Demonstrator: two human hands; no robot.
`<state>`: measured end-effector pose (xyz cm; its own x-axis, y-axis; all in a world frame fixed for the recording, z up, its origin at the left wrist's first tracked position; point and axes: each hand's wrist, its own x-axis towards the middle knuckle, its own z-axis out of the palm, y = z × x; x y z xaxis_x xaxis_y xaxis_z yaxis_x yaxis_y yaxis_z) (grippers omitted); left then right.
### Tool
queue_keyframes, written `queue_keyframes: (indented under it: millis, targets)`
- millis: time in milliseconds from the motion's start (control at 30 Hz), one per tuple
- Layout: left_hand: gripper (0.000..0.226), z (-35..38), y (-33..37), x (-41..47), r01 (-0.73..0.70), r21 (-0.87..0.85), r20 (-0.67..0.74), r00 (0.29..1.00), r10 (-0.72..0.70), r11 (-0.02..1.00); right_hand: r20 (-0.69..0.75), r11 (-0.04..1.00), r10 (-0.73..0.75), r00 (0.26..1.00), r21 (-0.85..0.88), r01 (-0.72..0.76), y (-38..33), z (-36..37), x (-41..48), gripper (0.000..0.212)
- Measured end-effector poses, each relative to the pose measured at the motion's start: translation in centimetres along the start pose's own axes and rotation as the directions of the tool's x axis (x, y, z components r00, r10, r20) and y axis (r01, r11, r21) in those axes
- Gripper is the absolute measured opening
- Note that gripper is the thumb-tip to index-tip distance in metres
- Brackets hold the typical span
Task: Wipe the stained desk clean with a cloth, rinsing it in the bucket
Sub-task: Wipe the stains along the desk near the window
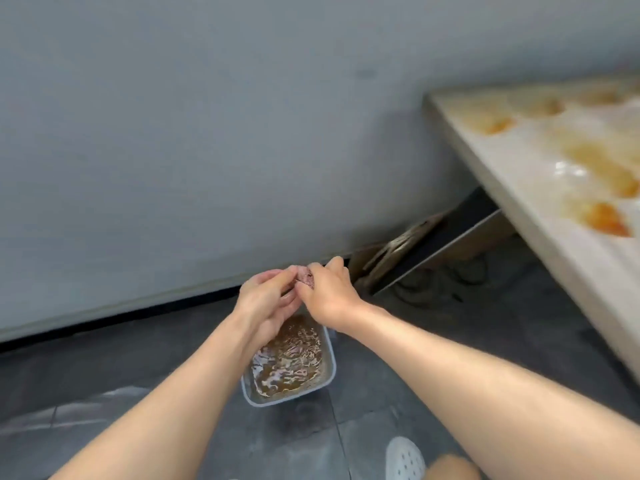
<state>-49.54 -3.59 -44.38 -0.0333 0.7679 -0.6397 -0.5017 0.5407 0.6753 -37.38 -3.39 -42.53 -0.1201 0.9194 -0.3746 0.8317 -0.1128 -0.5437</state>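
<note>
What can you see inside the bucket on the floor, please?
The bucket holds murky brown, rippled water. Its bottom is hidden by the murk, and its far end is covered by the left hand and right hand gripping the cloth above it.

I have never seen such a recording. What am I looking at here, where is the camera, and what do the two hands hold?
There is no machine here. A person wears one camera on the head, and it looks down at their own arms. The left hand and the right hand together grip a bunched pinkish cloth above a bucket of brown water on the floor. At the right, the desk carries orange stains, not yet wiped.
</note>
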Motion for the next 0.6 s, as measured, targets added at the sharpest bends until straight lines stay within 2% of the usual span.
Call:
queue_keyframes:
  millis: [133, 233, 333, 467, 600]
  targets:
    - [0.027, 7.7, 7.3, -10.3, -0.039, 0.125, 0.126, 0.992, 0.023, 0.991, -0.127, 0.993, 0.077, 0.989, 0.096, -0.065, -4.5, -11.1, -8.5, 0.050]
    - [0.024, 13.9, 10.9, -17.8, -0.077, 0.265, 0.269, 0.963, 0.003, 0.961, -0.264, 0.971, 0.182, 0.947, 0.201, -0.130, -5.0, -18.4, -14.7, 0.036]
    - [0.025, 18.9, 12.0, -22.2, -0.104, 0.310, 0.345, 0.939, -0.010, 0.945, -0.334, 0.918, 0.271, 0.903, 0.371, -0.138, -3.9, -23.2, -19.2, 0.028]
    - [0.030, 25.8, 10.4, -26.9, -0.197, 0.436, 0.424, 0.906, -0.008, 0.878, -0.394, 0.797, 0.409, 0.823, 0.594, -0.112, -0.2, -27.9, -25.3, 0.019]
    - [0.030, 32.0, 6.4, -30.7, -0.265, 0.555, 0.477, 0.878, -0.041, 0.789, -0.374, 0.582, 0.570, 0.732, 0.812, -0.038, 4.4, -30.4, -31.2, 0.015]
